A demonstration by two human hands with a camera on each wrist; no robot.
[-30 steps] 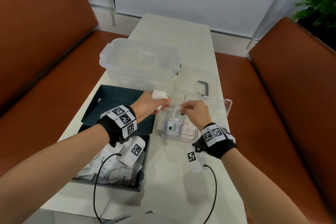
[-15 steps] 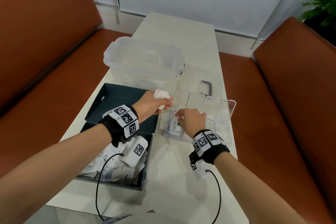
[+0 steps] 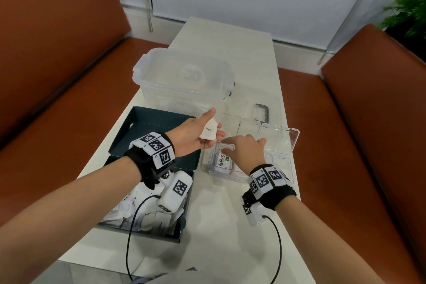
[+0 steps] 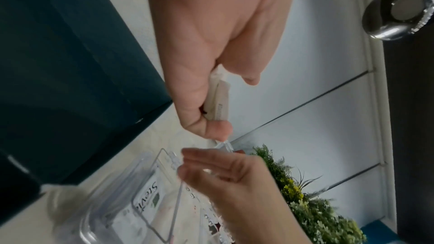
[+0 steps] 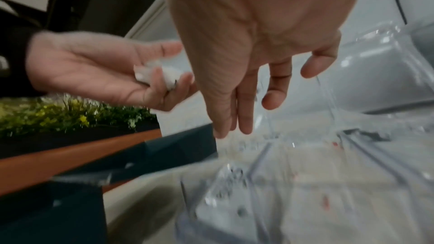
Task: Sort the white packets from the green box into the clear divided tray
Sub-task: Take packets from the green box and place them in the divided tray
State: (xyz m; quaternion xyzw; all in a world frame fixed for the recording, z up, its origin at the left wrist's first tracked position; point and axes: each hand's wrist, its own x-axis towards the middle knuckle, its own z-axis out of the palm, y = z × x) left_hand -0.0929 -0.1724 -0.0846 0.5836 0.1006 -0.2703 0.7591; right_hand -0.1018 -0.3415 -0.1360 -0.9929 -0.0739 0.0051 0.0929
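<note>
My left hand (image 3: pixel 196 136) is turned palm up and grips a small stack of white packets (image 3: pixel 208 131) marked "Sugar", also seen edge-on as white packets (image 4: pixel 217 99) in the left wrist view. It hangs just left of the clear divided tray (image 3: pixel 288 143). My right hand (image 3: pixel 242 147) is open, fingers straight, over the tray's near-left compartment, where a "Stevia" packet (image 3: pixel 223 160) lies. Whether the fingers (image 5: pixel 244 118) touch that packet is unclear. The green box (image 3: pixel 182 226) at front left holds several white packets (image 3: pixel 143 214), partly hidden by my left wrist.
The green box's lid (image 3: pixel 149 127) lies behind the box. A large clear storage bin (image 3: pixel 184 76) stands further back, a clear lid with a dark handle (image 3: pixel 262 112) to its right. Orange benches flank the narrow white table (image 3: pixel 219 226). Wrist cables trail toward the front edge.
My right hand lowered the Stevia packet into the tray's near-left compartment, let it go and straightened its fingers. My left hand turned palm up, showing the Sugar packets.
</note>
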